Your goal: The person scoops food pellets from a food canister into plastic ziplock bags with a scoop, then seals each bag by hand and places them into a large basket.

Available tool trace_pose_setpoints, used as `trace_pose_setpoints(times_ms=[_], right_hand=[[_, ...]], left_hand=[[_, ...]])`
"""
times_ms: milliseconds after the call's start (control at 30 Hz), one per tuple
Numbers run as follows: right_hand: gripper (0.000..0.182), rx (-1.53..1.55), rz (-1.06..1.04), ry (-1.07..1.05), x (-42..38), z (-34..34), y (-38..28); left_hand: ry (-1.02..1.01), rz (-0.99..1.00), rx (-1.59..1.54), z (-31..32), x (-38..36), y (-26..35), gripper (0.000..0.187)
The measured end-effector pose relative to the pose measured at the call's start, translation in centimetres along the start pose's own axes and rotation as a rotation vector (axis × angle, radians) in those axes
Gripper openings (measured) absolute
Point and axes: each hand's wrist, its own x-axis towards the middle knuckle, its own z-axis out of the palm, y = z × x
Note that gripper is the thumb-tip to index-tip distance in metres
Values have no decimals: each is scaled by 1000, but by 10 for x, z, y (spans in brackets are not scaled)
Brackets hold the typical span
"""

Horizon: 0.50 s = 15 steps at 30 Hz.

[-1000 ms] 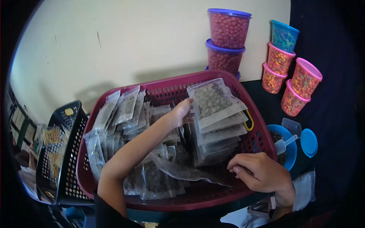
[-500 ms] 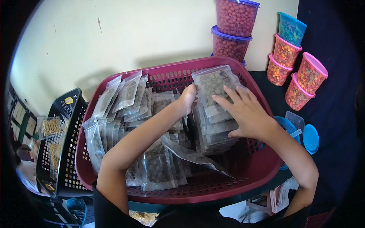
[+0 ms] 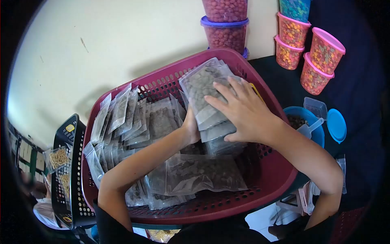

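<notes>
A maroon perforated basket (image 3: 280, 171) holds many clear packets of dark round pieces. At its right side rises a stack of packets (image 3: 201, 87). My left hand (image 3: 191, 126) presses against the left edge of this stack, its fingers mostly hidden behind the packets. Spread over the stack's top and right side is my right hand (image 3: 241, 107), fingers apart. One loose packet (image 3: 203, 173) lies flat nearer my body, across other packets. Upright and leaning packets (image 3: 122, 112) fill the basket's left side.
Behind stand tubs with purple lids (image 3: 225, 32) and tubs with pink lids (image 3: 325, 53). To the right are a blue bowl (image 3: 319, 136) with a scoop and a blue lid (image 3: 336, 126). A black basket (image 3: 75, 171) and part of a person (image 3: 44, 211) are at left.
The loose packet that stood edge-on now lies flat. My left hand has moved lower along the stack, which looks more tilted. The camera view has shifted, showing more of the blue bowl.
</notes>
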Motion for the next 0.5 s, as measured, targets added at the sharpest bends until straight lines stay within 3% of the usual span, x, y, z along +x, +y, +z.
trace_pose_setpoints(times_ms=[133, 267, 433, 500], right_hand=[[89, -44, 18, 12, 0, 4, 3], [89, 40, 97, -74, 1, -4, 4], [90, -28, 191, -184, -3, -10, -4], [84, -43, 191, -79, -7, -8, -7]], left_hand=[[20, -4, -3, 4, 9, 15, 84], [39, -44, 221, 0, 11, 29, 84], [87, -28, 226, -27, 24, 24, 81], [198, 216, 167, -18, 23, 23, 74]])
